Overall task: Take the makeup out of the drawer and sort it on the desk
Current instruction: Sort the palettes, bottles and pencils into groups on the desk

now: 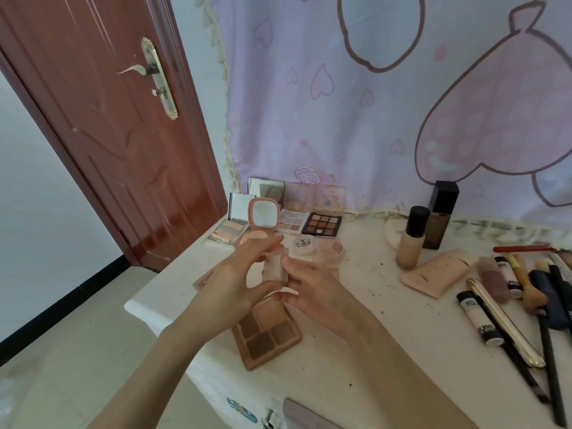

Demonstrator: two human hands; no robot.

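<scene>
On the white desk (356, 335), a brown eyeshadow palette (266, 332) is partly covered by the hands; foundation bottles (413, 239) and brushes (532, 292) lie rightward. A small, blurred, seemingly clear bottle (275, 266) is pinched above the palette by left hand (235, 283) and right hand (312, 286), fingers curled.

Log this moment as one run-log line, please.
hands: left and right both hold small clear bottle | position: above open eyeshadow palette | desk: compacts at back, brushes and tubes at right
</scene>
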